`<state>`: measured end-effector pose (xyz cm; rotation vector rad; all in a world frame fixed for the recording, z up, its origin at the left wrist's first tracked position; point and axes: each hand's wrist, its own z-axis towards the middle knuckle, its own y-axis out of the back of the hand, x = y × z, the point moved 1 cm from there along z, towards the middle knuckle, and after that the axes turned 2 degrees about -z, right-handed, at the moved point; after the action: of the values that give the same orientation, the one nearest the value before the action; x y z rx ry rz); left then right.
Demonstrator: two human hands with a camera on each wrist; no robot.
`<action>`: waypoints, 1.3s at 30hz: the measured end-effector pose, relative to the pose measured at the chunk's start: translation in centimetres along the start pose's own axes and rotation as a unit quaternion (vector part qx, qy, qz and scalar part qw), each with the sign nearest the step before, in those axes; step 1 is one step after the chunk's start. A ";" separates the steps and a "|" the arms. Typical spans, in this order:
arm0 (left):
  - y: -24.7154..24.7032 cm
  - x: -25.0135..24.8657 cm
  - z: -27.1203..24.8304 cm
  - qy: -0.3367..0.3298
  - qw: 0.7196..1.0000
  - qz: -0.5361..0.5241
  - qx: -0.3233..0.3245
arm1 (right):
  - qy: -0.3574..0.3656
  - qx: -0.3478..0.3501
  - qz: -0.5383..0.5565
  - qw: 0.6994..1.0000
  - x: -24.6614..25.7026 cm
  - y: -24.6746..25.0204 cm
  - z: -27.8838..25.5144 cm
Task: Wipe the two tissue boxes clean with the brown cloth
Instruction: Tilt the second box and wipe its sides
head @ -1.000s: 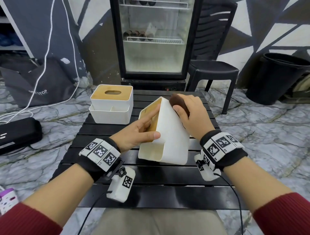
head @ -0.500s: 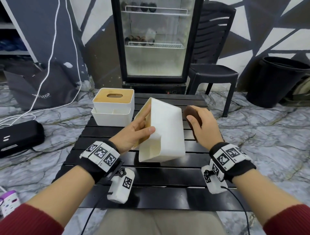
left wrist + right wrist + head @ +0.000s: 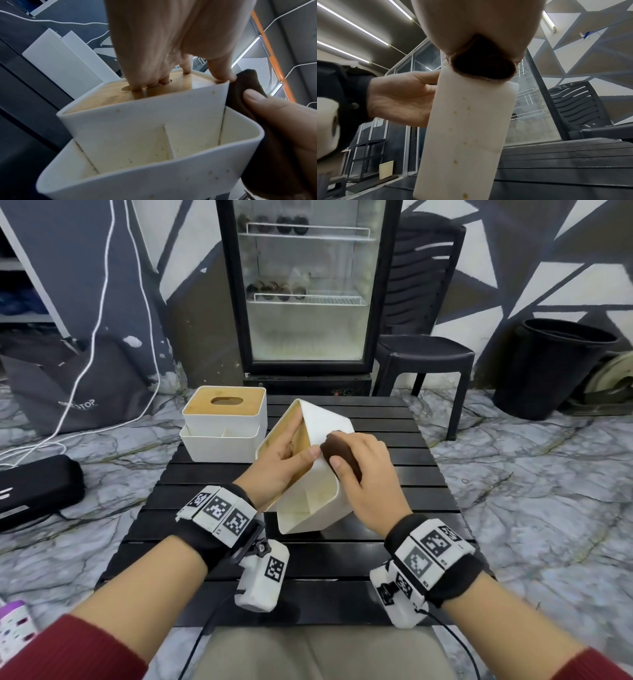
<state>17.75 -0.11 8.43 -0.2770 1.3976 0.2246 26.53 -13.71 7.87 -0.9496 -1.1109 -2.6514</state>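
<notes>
A white tissue box (image 3: 320, 491) with a wooden lid stands tilted on its end on the black slatted table (image 3: 404, 474). My left hand (image 3: 301, 448) grips it, fingers on the lid (image 3: 106, 100) and thumb on the white side. My right hand (image 3: 358, 455) holds the bunched brown cloth (image 3: 342, 458) against the box's upper right face, close to the left thumb. Small yellow specks dot the box's white wall (image 3: 467, 128), and the cloth (image 3: 484, 65) sits at its top edge. The second tissue box (image 3: 224, 422) stands upright at the table's back left, untouched.
A glass-door fridge (image 3: 308, 289) and a black plastic chair (image 3: 424, 354) stand behind the table. A black bin (image 3: 548, 368) is at the right, a dark bag (image 3: 72, 381) with white cables and a black case (image 3: 34, 487) on the floor at the left.
The right hand with the cloth left the box's far top, swung out to the right, and is back on the upper right face. The left hand kept its grip and turned the box slightly.
</notes>
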 end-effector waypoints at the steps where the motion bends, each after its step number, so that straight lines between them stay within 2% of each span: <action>1: -0.1 0.0 0.0 -0.001 1.000 0.003 0.008 | -0.002 0.004 -0.006 1.000 0.0 -0.1 -0.2; 8: 0.0 0.2 -0.2 0.013 0.999 0.021 0.046 | -0.004 0.008 -0.013 1.000 0.5 -0.6 0.0; 21: -0.2 -0.1 -0.7 0.048 0.992 0.073 0.092 | -0.006 -0.058 -0.012 0.998 0.4 -0.2 2.5; 31: -0.1 -0.4 -1.3 0.043 0.991 0.071 0.110 | -0.018 -0.059 -0.067 0.996 -0.4 0.3 4.0; 39: 0.6 -0.2 -1.6 0.051 0.991 0.066 0.105 | -0.069 -0.039 -0.123 0.989 -2.1 0.8 3.8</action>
<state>16.05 -0.05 8.32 -0.0219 1.5300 0.1713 30.37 -12.00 9.15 -1.0903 -1.2362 -2.8813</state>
